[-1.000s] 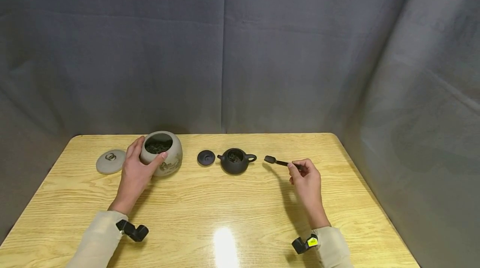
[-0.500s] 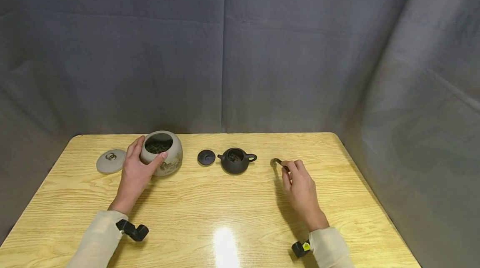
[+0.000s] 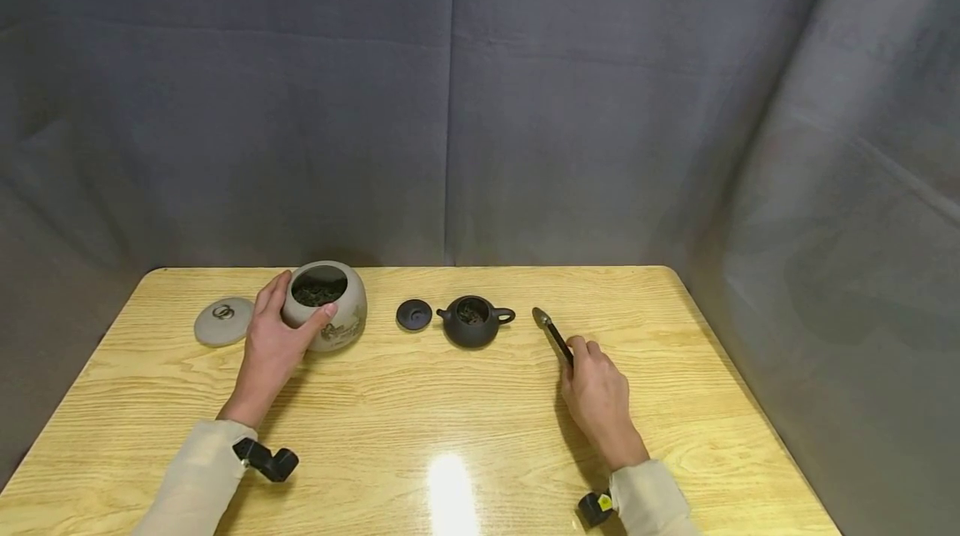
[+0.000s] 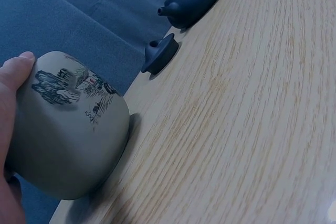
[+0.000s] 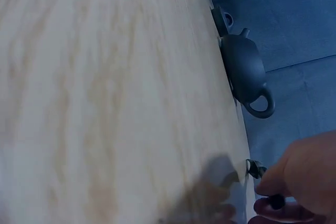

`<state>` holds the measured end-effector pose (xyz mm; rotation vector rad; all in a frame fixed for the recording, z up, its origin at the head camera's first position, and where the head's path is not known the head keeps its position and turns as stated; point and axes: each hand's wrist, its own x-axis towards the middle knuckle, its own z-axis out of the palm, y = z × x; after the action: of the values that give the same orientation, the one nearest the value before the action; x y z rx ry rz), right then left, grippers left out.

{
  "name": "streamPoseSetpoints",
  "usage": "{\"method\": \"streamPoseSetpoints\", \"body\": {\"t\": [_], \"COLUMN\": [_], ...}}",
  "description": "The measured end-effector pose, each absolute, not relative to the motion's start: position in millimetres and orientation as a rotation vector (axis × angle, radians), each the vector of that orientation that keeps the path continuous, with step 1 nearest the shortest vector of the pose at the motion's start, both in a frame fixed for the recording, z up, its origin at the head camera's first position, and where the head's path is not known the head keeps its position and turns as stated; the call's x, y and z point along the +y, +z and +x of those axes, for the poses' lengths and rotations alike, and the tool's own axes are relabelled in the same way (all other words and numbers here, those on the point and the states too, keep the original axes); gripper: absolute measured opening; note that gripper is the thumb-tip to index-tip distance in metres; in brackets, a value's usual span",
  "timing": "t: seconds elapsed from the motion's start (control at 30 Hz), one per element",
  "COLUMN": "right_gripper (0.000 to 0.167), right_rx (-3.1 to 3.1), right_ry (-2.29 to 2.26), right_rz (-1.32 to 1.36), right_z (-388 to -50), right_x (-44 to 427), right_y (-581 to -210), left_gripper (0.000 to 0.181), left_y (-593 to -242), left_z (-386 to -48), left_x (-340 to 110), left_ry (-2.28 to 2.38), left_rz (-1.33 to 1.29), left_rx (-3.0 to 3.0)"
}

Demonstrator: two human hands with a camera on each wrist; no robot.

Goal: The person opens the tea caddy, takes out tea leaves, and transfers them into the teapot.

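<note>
At the left, a round grey tea jar [image 3: 346,313] with a painted landscape stands uncovered, dark tea leaves inside. My left hand [image 3: 274,346] grips it, thumb on the front of the rim and fingers round the left side. My right hand [image 3: 597,396] holds a small dark tea scoop [image 3: 557,338] by its handle, its head pointing away and to the left, right of the teapot. The black teapot [image 3: 468,334] is uncovered with some leaves in it, spout to the left. In the right wrist view, fingers of the right hand [image 5: 307,179] pinch the handle.
Between jar and teapot lies the small black teapot lid [image 3: 414,315]. The jar's grey lid [image 3: 217,328], with a ring-shaped mark, lies left of the left hand. Everything is on a wooden table [image 3: 390,428], with grey cloth [image 3: 570,119] hanging behind and at the sides.
My right hand has turned and come slightly nearer and to the left. The scoop has swung from pointing left to pointing away. My left hand and the jar keep their place.
</note>
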<state>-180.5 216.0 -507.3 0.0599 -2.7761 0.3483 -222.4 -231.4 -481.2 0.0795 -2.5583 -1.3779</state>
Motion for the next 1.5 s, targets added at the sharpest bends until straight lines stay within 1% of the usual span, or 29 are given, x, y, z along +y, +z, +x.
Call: {"method": "streamPoseSetpoints", "body": {"t": [0.5,0.7,0.83,1.0,1.13,1.3,1.5], "right_gripper": [0.025,0.025,0.027,0.026,0.024,0.022,0.025], "right_rx": [-2.914,-2.950,-2.952,-2.907,-2.840,-2.775,-2.715], "right_ry": [0.387,0.411,0.435,0.486,0.533,0.688,0.991], "right_rz": [-0.005,-0.037,-0.051,-0.043,0.000,-0.004,-0.035], "right_z": [-182,-183,-183,-184,-186,-189,-195], "right_x": [216,216,217,215,208,195,172], "right_y": [-508,-508,-506,-502,-500,-499,-496], "left_gripper": [0.102,0.096,0.083,0.063,0.045,0.023,0.013], "left_y": [-478,-482,-483,-481,-482,-486,-495], "left_z": [-220,-217,-210,-196,-183,-174,-182], "left_x": [-232,-226,-221,-208,-193,-171,-148], "left_ry": [-1.359,-1.301,-1.170,-0.907,-0.909,-1.050,-1.173], "left_rz": [0.101,0.094,-0.018,-0.287,-0.431,-0.441,-0.358], "left_rx": [-2.551,-2.477,-2.387,-2.240,-2.169,-2.213,-2.382]}}
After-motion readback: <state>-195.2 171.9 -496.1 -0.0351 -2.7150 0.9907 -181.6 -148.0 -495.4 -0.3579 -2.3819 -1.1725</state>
